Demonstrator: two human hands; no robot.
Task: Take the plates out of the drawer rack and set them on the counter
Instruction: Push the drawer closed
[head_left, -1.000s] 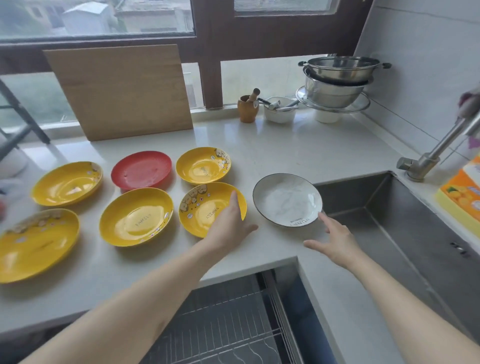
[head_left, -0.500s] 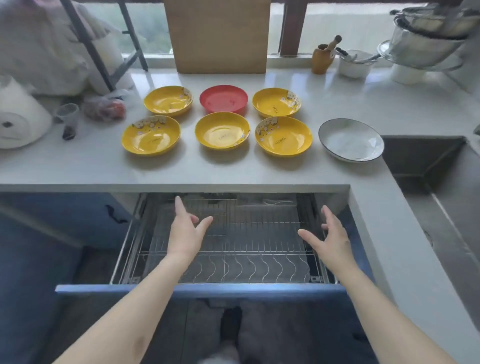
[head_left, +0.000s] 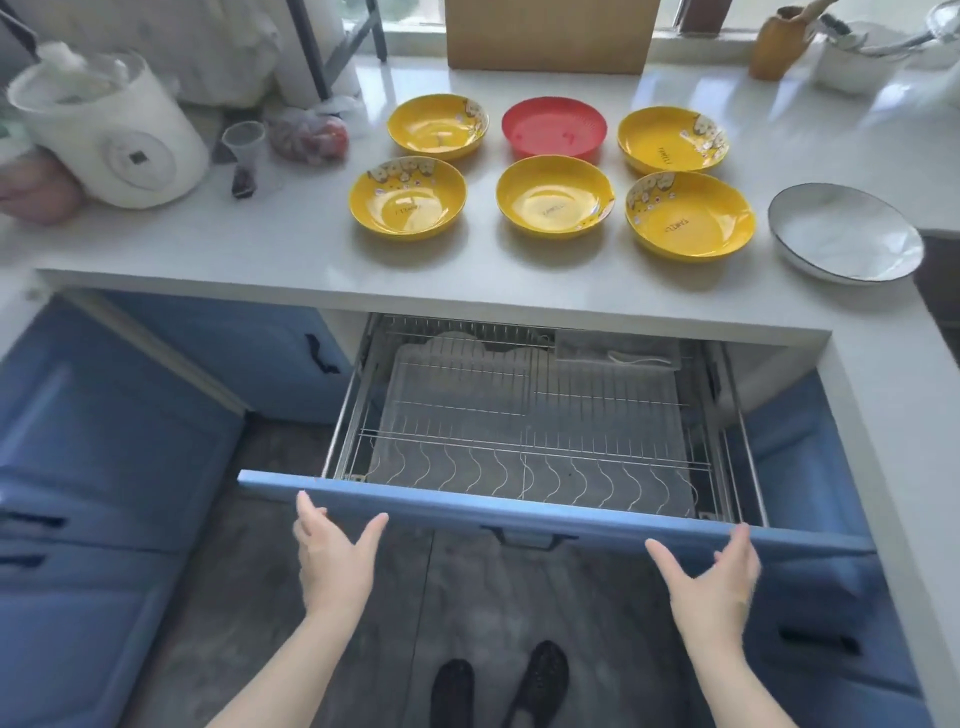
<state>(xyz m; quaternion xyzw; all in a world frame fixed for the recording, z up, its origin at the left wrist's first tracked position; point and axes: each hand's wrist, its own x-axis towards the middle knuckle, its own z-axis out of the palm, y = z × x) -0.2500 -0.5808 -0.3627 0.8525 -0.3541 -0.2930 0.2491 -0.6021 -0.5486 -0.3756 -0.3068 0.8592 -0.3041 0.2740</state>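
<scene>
Several yellow plates (head_left: 553, 196) and one red plate (head_left: 554, 126) lie in two rows on the white counter (head_left: 260, 244). A white plate with a dark rim (head_left: 844, 234) sits at the right end of them. Below the counter the blue drawer (head_left: 545, 512) stands pulled out, and its wire rack (head_left: 530, 415) holds no plates. My left hand (head_left: 332, 553) is open just in front of the drawer's front panel, on its left side. My right hand (head_left: 714, 577) is open in front of the panel's right side. Neither hand holds anything.
A white round appliance (head_left: 111, 127), a small clear cup (head_left: 243, 150) and a bag of red items (head_left: 309, 136) stand at the counter's left. A wooden board (head_left: 550, 36) leans at the back. A brown jar (head_left: 779, 44) and white bowl (head_left: 857, 62) sit back right. My shoes (head_left: 498, 680) are on the floor.
Both hands left the plates on the counter, passed over the wire rack, and now sit in front of the drawer's front panel. The view has tilted down and pulled back.
</scene>
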